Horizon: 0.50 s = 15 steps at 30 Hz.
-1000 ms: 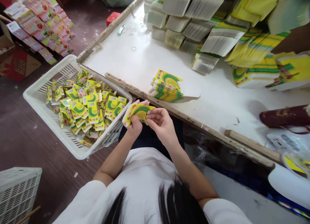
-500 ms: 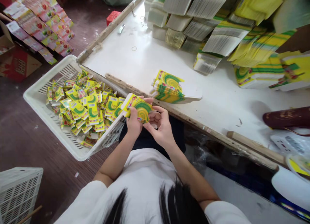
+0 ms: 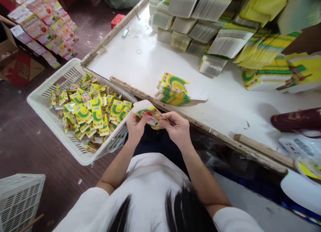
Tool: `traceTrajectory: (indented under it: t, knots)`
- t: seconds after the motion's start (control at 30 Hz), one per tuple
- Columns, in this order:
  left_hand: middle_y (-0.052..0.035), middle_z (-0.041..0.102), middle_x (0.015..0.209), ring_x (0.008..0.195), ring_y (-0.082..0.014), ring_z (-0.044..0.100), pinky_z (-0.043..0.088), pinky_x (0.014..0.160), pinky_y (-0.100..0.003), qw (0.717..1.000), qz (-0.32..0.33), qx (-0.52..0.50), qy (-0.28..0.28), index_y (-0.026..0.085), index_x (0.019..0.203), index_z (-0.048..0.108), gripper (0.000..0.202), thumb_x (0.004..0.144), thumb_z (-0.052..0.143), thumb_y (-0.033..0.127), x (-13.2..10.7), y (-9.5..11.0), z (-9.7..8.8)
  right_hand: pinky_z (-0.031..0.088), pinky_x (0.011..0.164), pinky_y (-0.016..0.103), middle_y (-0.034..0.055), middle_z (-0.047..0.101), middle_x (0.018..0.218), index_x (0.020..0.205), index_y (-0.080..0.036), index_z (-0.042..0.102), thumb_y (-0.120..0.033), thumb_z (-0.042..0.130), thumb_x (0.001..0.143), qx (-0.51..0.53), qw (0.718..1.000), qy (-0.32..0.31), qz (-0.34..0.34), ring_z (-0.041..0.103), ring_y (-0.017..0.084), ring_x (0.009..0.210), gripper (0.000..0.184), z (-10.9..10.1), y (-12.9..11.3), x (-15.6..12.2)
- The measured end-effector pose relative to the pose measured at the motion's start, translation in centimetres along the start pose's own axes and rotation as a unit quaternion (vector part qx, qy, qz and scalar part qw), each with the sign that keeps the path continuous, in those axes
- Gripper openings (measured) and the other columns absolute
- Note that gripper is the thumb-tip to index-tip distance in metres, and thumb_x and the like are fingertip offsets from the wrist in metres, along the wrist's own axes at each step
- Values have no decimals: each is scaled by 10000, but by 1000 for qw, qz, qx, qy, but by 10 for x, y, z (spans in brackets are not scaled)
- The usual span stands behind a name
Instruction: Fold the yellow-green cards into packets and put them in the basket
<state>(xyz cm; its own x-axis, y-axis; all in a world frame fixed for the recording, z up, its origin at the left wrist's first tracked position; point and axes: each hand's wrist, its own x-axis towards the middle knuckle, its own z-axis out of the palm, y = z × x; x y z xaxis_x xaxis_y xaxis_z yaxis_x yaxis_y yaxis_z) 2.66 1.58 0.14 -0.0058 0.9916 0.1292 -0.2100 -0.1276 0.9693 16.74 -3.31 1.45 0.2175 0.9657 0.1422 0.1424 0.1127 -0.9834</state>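
Observation:
Between my two hands, over my lap, is a small yellow-and-green printed carton (image 3: 148, 108) with a white flap at its left end. My left hand (image 3: 136, 126) grips its left side, the thumb lying across the printed face. At the other end my right hand (image 3: 177, 126) pinches the carton's right edge between thumb and fingers. Just beyond, a stack of flat cartons (image 3: 173, 89) with the same print lies on the white table (image 3: 120, 61). Left of my hands, a white plastic basket (image 3: 41, 103) holds many small folded cartons (image 3: 96, 116).
Bundles of flat cartons (image 3: 184, 4) are piled at the table's back. A dark red tumbler (image 3: 296, 120) lies at the right, near a power strip (image 3: 296, 146). A wooden strip (image 3: 200, 126) edges the table. Another crate (image 3: 20, 198) stands on the floor, lower left.
The carton has been turned, so a different printed side with red faces up. My right hand has shifted right and now pinches its end. The table stack has not moved.

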Motion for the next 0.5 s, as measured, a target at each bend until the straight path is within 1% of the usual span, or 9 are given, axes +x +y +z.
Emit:
traceTrajectory:
  t: [0.07, 0.13, 0.2, 0.27, 0.33, 0.37, 0.43, 0.47, 0.5]
  knots:
    - [-22, 728, 832, 793, -179, 702, 574, 771, -316, 999, -5, 31, -10, 196, 877, 679, 368, 721, 808, 503, 3, 3, -9, 564, 666, 310, -4, 760, 819, 907, -231, 742, -263, 698, 867, -45, 998, 2, -42, 692, 171, 700, 67, -12, -5, 3]
    - [-56, 752, 974, 911, -209, 721, 577, 841, -346, 997, -1, 43, -60, 207, 1019, 688, 380, 790, 750, 504, 9, 10, -21, 568, 730, 331, 4, 779, 869, 951, -250, 763, -208, 668, 894, -128, 985, 13, -115, 708, 183, 774, 119, -24, -10, 7]
    - [-107, 703, 1218, 1123, -250, 681, 543, 966, -392, 990, 31, 66, -119, 233, 1250, 609, 542, 823, 695, 556, 15, 22, -33, 553, 822, 368, 11, 788, 930, 984, -278, 772, -162, 627, 921, -233, 953, 18, -192, 705, 198, 871, 196, -34, -14, 11]
    - [-145, 588, 1405, 1313, -303, 564, 461, 1093, -442, 971, 75, 139, -178, 239, 1402, 486, 806, 737, 754, 607, 20, 35, -40, 522, 915, 404, 8, 789, 961, 992, -305, 774, -137, 608, 930, -313, 915, -4, -254, 691, 206, 944, 245, -38, -16, 13]
    - [-165, 511, 1476, 1383, -348, 485, 404, 1148, -476, 934, 85, 242, -248, 221, 1455, 417, 1017, 610, 857, 574, 20, 44, -38, 471, 1031, 424, -12, 785, 967, 1004, -335, 766, -135, 606, 932, -337, 890, -52, -305, 677, 199, 1009, 266, -35, -17, 13]
    - [-161, 513, 1468, 1367, -350, 498, 414, 1139, -477, 913, 75, 284, -282, 216, 1455, 409, 1028, 597, 880, 530, 19, 46, -34, 433, 1090, 432, -22, 780, 986, 1026, -350, 755, -141, 601, 937, -330, 884, -71, -323, 668, 194, 1055, 276, -31, -18, 12]
    - [-129, 589, 1363, 1242, -311, 598, 497, 1046, -443, 886, 41, 337, -316, 212, 1409, 434, 869, 677, 846, 435, 15, 44, -25, 343, 1183, 468, -11, 747, 1131, 1139, -366, 713, -199, 607, 943, -298, 894, -64, -328, 614, 213, 1204, 278, -22, -19, 11]
    - [-106, 626, 1287, 1156, -281, 642, 532, 983, -415, 881, 28, 353, -313, 210, 1376, 448, 764, 726, 807, 387, 12, 40, -21, 308, 1207, 497, 13, 702, 1248, 1230, -358, 670, -255, 624, 937, -273, 910, -35, -311, 556, 243, 1294, 314, -18, -19, 10]
    - [-87, 646, 1225, 1088, -255, 664, 551, 935, -391, 881, 24, 364, -301, 209, 1350, 452, 686, 758, 771, 344, 8, 37, -17, 287, 1217, 526, 45, 629, 1369, 1328, -337, 606, -321, 642, 924, -244, 929, 1, -279, 486, 277, 1372, 405, -14, -19, 10]
